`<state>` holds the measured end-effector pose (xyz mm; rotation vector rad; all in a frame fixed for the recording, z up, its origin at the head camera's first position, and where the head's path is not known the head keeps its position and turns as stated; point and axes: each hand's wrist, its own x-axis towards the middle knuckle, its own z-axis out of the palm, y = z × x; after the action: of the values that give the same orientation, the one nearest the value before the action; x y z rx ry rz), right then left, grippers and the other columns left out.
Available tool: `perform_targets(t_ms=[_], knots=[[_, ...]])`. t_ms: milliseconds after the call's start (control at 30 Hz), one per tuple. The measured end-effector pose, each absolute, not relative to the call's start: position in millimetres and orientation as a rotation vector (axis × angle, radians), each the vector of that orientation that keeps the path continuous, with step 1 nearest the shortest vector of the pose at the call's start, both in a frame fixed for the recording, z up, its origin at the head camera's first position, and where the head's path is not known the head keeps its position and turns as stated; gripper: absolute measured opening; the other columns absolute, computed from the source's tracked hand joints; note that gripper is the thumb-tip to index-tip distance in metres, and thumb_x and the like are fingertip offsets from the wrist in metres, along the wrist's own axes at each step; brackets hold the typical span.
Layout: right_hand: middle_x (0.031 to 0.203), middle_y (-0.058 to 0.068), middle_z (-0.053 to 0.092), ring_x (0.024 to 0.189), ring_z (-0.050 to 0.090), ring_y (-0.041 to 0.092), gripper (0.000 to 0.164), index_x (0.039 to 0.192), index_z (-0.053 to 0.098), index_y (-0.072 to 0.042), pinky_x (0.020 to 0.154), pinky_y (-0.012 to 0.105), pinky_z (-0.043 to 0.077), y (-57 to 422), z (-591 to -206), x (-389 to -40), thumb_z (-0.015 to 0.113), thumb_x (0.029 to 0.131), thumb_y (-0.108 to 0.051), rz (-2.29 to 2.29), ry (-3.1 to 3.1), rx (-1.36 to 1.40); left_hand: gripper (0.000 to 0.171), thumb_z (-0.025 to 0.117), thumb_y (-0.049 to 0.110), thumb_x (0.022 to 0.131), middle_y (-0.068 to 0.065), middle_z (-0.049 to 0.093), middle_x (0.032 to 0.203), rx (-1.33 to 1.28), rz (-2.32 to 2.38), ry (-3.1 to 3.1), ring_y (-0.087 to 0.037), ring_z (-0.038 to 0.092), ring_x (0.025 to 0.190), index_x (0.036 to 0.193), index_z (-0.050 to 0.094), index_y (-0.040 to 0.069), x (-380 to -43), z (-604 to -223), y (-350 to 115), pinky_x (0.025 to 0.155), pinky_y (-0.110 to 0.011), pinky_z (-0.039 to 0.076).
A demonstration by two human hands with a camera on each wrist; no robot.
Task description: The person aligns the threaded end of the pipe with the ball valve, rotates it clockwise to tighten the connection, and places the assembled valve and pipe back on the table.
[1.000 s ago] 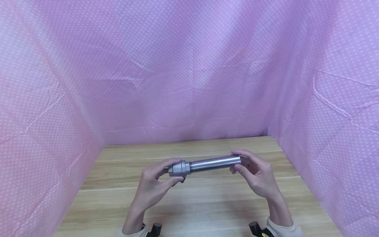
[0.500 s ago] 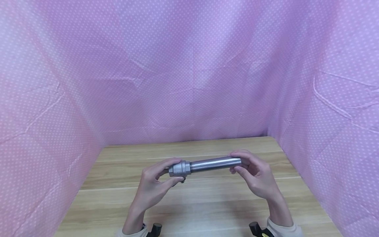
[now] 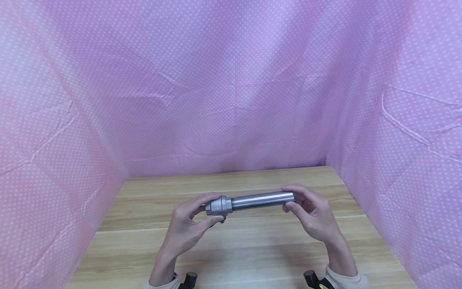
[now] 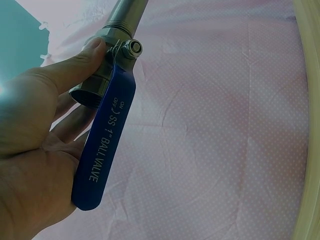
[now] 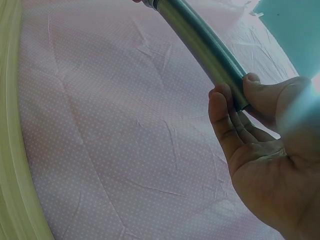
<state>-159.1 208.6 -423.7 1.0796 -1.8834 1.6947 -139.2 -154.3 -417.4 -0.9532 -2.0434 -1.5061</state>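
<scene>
My left hand [image 3: 189, 222] grips a metal ball valve [image 3: 219, 205] between thumb and fingers. In the left wrist view, the valve's blue lever handle [image 4: 107, 135] lies along the palm, lettered "SS 1" BALL VALVE". A shiny steel pipe [image 3: 263, 199] joins the valve's right end; some thread shows at the joint in the left wrist view. At the pipe's far end my right hand [image 3: 314, 212] pinches it with thumb and fingertips, seen closely in the right wrist view. Valve and pipe are held up over the table, with the right end slightly higher in the head view.
A wood-grain table [image 3: 245, 257] lies under the hands. Pink dotted cloth [image 3: 231, 88] hangs behind it and on both sides. Black wrist-camera mounts [image 3: 189, 279] show near both sleeves at the bottom.
The right hand's fingers have shifted slightly around the pipe's end. My left hand, the valve and the pipe stay nearly where they were.
</scene>
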Motion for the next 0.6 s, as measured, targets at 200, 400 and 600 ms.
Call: perform_targets(t_ms=[200, 400, 600], knots=[[0.096, 0.008, 0.079, 0.087, 0.078, 0.008, 0.048, 0.134, 0.066, 0.017, 0.073, 0.021, 0.070, 209.0, -423.6, -159.1, 0.064, 0.090, 0.035, 1.674, -1.903, 1.064, 0.060, 0.093, -0.013, 0.083, -0.023, 0.081, 0.130, -0.949, -1.509, -2.043, -0.008, 0.078, 0.119, 0.139, 0.075, 0.000, -138.8, -417.9, -154.8, 0.106, -0.025, 0.070], [0.091, 0.016, 0.077, 0.085, 0.077, 0.011, 0.046, 0.134, 0.066, 0.017, 0.073, 0.019, 0.069, 209.1, -423.8, -158.8, 0.063, 0.091, 0.034, 1.677, -1.903, 1.065, 0.060, 0.093, -0.013, 0.083, -0.022, 0.081, 0.131, -0.949, -1.509, -2.041, -0.008, 0.078, 0.119, 0.139, 0.075, 0.000, -138.5, -418.3, -154.8, 0.106, -0.026, 0.070], [0.113, 0.011, 0.083, 0.091, 0.080, 0.012, 0.050, 0.137, 0.064, 0.019, 0.077, 0.023, 0.072, 207.9, -422.5, -158.7, 0.062, 0.090, 0.036, 1.753, -1.857, 1.084, 0.060, 0.094, -0.012, 0.083, -0.022, 0.081, 0.130, -0.945, -1.498, -2.045, -0.008, 0.078, 0.119, 0.139, 0.075, 0.000, -138.4, -417.6, -154.7, 0.106, -0.025, 0.070]])
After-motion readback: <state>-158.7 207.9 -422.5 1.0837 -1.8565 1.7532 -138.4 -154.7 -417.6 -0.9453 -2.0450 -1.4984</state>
